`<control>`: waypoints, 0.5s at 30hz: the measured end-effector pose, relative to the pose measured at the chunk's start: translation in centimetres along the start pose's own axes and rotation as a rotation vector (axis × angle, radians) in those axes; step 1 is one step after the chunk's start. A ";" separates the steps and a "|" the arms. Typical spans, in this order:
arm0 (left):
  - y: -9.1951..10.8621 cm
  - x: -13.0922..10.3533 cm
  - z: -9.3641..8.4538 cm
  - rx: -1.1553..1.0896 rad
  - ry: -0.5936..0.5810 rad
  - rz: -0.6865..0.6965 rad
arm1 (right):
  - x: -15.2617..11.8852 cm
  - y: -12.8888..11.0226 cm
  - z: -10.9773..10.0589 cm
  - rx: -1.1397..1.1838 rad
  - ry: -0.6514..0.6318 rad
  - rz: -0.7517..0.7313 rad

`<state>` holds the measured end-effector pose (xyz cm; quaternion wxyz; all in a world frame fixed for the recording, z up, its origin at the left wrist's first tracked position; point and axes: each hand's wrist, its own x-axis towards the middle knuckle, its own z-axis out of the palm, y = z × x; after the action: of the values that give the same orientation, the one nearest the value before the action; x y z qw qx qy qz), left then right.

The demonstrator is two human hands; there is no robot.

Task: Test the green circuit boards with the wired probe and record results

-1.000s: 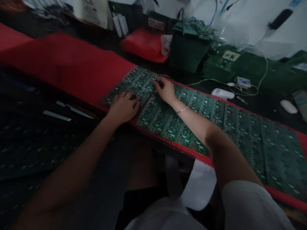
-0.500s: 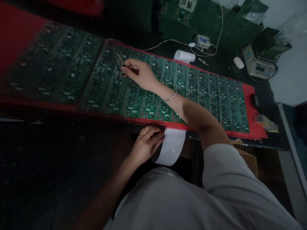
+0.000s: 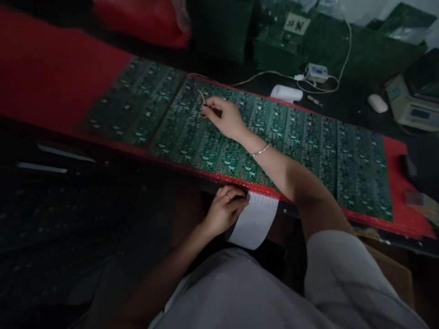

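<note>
Here the right hand reaches out over a long panel of green circuit boards, its fingertips pinched shut on a thin probe whose tip meets the board surface near the panel's far left corner. A yellowish wire runs up from the probe, but it soon fades into the dim background and cannot be followed. A thin bracelet circles the right wrist.

The left hand sits below the bench edge, fingers curled closed on the top of a white strip of labels that hangs down from the edge. The strip's print is too small to read, and what lies under the hand is in shadow.

A second panel of boards lies just beside the first, to its left, blurred and hard to make out. Both rest on a red mat, whose left end runs out of view.

Beyond the boards lie a white roll, a small meter with white cable, and a white mouse. The lower left is nearly black.
</note>
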<state>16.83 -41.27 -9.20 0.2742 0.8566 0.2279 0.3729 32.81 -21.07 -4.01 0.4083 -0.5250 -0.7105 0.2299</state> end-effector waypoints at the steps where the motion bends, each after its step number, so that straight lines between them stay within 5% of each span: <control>1: 0.1 0.0 0.0 -0.008 -0.012 -0.021 | -0.1 0.1 0.1 0.002 0.001 -0.004; 8: 1.0 0.7 -1.6 -0.080 0.006 -0.042 | 0.9 0.2 0.4 -0.009 0.008 -0.021; 15: -1.3 3.0 -7.0 -0.050 0.198 -0.161 | 3.6 0.2 2.3 -0.091 0.026 -0.066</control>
<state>13.08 -36.43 -4.47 0.3009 0.7873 0.3126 0.4380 30.57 -17.39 -4.22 0.4007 -0.5224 -0.7317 0.1768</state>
